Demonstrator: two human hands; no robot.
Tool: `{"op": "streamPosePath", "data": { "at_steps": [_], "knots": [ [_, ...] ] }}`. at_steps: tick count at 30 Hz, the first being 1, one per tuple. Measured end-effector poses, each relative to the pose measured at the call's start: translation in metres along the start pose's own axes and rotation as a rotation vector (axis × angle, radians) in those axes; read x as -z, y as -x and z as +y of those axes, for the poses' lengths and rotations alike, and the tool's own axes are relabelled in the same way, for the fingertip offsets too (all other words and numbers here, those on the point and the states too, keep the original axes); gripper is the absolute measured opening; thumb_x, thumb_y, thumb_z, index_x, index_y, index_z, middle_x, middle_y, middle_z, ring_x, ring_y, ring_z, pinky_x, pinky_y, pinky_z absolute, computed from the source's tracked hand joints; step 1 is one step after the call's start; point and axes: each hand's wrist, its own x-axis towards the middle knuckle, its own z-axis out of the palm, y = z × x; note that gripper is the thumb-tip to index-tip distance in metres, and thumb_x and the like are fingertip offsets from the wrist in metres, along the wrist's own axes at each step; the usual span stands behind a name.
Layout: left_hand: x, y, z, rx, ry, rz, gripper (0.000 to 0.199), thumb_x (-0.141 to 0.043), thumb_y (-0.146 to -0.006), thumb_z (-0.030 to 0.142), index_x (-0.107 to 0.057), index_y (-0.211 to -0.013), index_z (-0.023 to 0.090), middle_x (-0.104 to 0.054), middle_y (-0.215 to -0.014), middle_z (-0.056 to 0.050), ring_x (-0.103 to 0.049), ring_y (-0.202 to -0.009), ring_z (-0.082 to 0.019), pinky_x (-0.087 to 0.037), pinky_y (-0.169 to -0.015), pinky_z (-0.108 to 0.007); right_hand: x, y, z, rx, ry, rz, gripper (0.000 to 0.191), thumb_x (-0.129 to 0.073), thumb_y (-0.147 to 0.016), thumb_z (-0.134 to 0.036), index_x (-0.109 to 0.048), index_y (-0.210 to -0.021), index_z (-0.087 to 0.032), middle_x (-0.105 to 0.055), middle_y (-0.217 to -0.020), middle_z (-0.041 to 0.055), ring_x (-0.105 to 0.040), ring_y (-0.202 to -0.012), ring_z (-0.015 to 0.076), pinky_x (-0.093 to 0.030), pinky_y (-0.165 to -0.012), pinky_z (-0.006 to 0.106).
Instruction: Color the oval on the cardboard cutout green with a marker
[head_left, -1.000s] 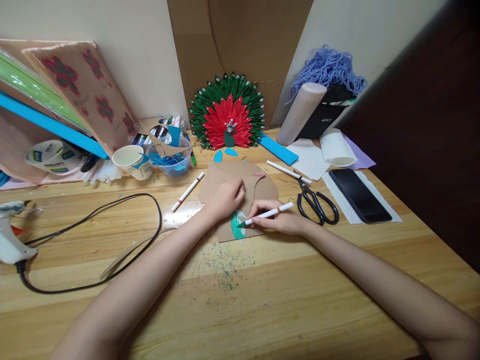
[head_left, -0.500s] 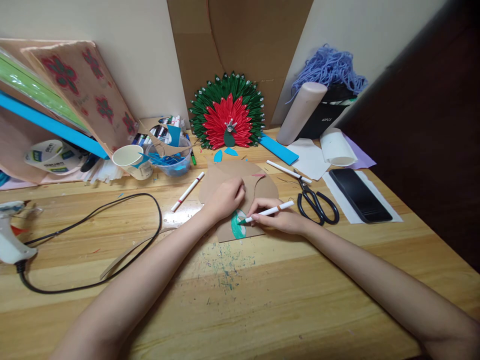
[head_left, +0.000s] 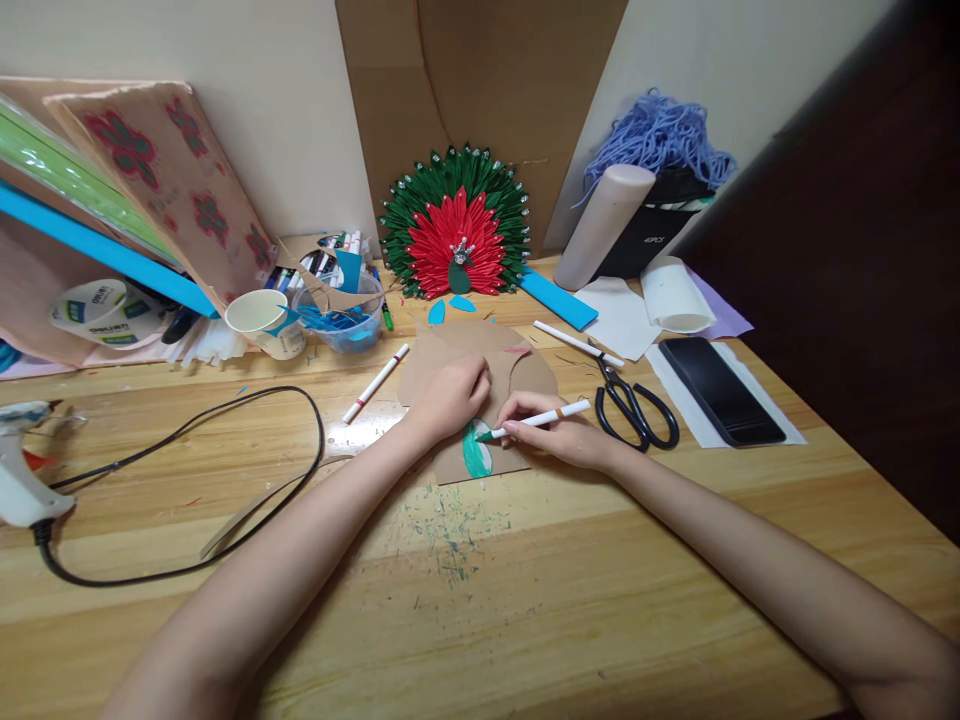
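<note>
A white marker [head_left: 570,409] with a green tip and a brown band is pinched in my right hand [head_left: 553,428]. Its tip touches the upper part of a white oval piece [head_left: 476,458], partly coloured green, on a brown cardboard piece [head_left: 525,365] on the desk. Curled into a loose fist, my left hand [head_left: 453,396] rests on the cardboard just above the oval. Whether its fingers hold anything is hidden. Close to the right hand lie black-handled scissors [head_left: 634,405].
Behind the cardboard stands a green and red fan-shaped peacock [head_left: 455,235]. A capped marker [head_left: 375,383], paper cup [head_left: 266,325] and tub of blue scraps [head_left: 341,318] are left. A corded glue gun [head_left: 26,475] lies far left, a phone [head_left: 721,390] right.
The marker tip has moved slightly up on the oval, and my right hand has shifted up a little with it. My left hand stays in place.
</note>
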Motion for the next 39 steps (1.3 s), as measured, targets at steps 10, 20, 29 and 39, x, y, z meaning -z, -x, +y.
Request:
{"op": "streamPosePath", "data": {
  "at_steps": [10,20,29,39],
  "knots": [
    [0.0001,0.0004,0.0004,0.004,0.003,-0.005,0.018,-0.036,-0.089,0.02,-0.053,-0.084,0.018,-0.064,-0.085,-0.005,-0.058,-0.078,-0.016,-0.043,-0.072,-0.026,0.0012,0.0027,0.0065,-0.031,-0.048,-0.051,0.021,-0.057,-0.087,-0.037,-0.061,-0.085,-0.016,-0.066,-0.079,0.0037,-0.062,-0.072,0.0143,-0.046,-0.065,0.026],
    [-0.0004,-0.0003,0.0004,0.002,-0.002,-0.006,0.019,-0.035,-0.09,0.021,-0.052,-0.082,0.017,-0.064,-0.084,-0.006,-0.058,-0.078,-0.017,-0.042,-0.071,-0.027,-0.0029,-0.0008,0.0041,-0.022,-0.11,0.035,0.018,-0.055,-0.089,-0.034,-0.058,-0.082,-0.017,-0.065,-0.082,0.002,-0.062,-0.077,0.013,-0.046,-0.068,0.024],
    [-0.0008,0.0001,-0.0008,-0.007,0.008,-0.002,0.018,-0.035,-0.089,0.021,-0.051,-0.083,0.018,-0.063,-0.084,-0.005,-0.057,-0.077,-0.016,-0.042,-0.071,-0.026,0.002,0.0018,0.003,-0.013,-0.03,-0.079,0.02,-0.057,-0.087,-0.035,-0.062,-0.084,-0.016,-0.067,-0.079,0.0037,-0.061,-0.072,0.0132,-0.044,-0.062,0.024],
    [-0.0012,0.0006,-0.0013,-0.006,-0.005,-0.001,0.019,-0.034,-0.09,0.022,-0.052,-0.083,0.018,-0.063,-0.083,-0.005,-0.057,-0.077,-0.016,-0.041,-0.07,-0.026,0.0002,0.001,0.0083,-0.02,-0.08,-0.028,0.022,-0.054,-0.09,-0.036,-0.061,-0.083,-0.017,-0.067,-0.081,0.0033,-0.063,-0.075,0.0134,-0.047,-0.067,0.026]
  ]
}}
